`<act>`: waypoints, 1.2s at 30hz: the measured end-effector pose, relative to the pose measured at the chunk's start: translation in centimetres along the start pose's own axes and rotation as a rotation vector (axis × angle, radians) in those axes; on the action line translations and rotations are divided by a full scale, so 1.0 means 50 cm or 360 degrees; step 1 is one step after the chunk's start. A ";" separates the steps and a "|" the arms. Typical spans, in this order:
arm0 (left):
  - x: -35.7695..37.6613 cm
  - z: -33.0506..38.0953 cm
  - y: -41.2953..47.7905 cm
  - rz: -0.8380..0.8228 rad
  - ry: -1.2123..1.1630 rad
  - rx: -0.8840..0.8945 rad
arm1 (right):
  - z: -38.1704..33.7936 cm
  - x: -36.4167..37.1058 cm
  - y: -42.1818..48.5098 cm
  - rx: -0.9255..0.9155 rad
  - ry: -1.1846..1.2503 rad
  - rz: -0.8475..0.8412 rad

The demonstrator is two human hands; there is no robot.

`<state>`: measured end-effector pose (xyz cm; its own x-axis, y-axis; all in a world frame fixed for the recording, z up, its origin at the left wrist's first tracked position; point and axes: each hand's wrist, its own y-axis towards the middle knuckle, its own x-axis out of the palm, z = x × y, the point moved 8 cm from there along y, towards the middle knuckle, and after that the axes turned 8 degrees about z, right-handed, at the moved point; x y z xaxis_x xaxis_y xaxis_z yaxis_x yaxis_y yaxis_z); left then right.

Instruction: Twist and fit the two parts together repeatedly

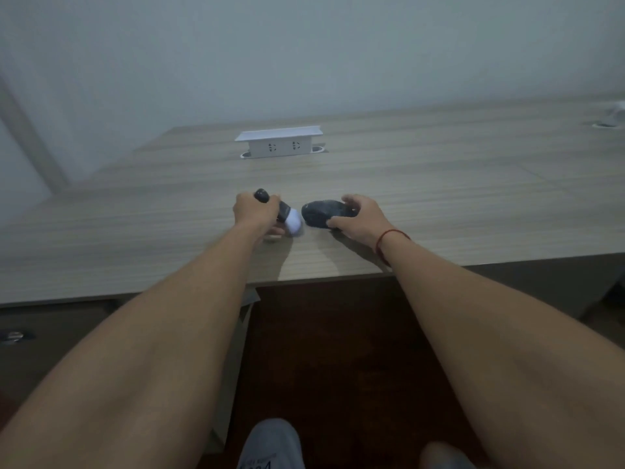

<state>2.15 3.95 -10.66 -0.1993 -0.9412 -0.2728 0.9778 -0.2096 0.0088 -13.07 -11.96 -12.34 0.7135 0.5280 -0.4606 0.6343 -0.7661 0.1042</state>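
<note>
My left hand (250, 211) grips a black-handled brush with a white head (287, 220) while my right hand (358, 216) holds a dark rounded computer mouse (323, 213) on the pale wood-grain table (439, 198).

Bare wooden surface (439, 184) lies open to either side of the brush (287, 220) and the dark mouse (324, 213), which nearly touch, while only the raised white socket box (280, 143) stands beyond them, well apart.
</note>
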 end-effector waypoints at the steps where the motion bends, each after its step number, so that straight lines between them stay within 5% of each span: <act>1: -0.009 0.002 0.000 0.0033 -0.0008 0.0004 | -0.001 -0.004 -0.003 -0.0001 0.0031 -0.0020; 7: -0.019 0.022 -0.006 0.0106 0.0025 0.0110 | -0.002 -0.002 -0.010 0.0196 0.0312 0.0181; 12: -0.021 0.025 -0.007 0.0164 0.0158 0.0220 | -0.015 0.000 -0.015 0.0158 -0.0325 0.0524; 17: -0.026 0.032 0.004 0.0201 -0.0015 0.0193 | -0.026 0.016 -0.015 0.0124 -0.0512 0.0707; 25: 0.011 0.036 0.006 0.0081 -0.0141 0.0254 | -0.024 0.019 0.003 0.0121 -0.0117 0.0360; 32: 0.021 0.008 -0.001 0.0128 0.0066 0.0212 | -0.028 0.029 0.012 -0.0029 -0.0460 0.0346; 36: 0.026 0.019 -0.005 0.0072 -0.0384 0.0085 | -0.042 0.043 0.014 -0.0163 -0.0532 0.0165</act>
<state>1.60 2.52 -10.12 -0.1713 -0.9847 -0.0332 0.9825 -0.1732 0.0684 -10.49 -10.61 -11.42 0.6494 0.2878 -0.7039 0.6024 -0.7596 0.2452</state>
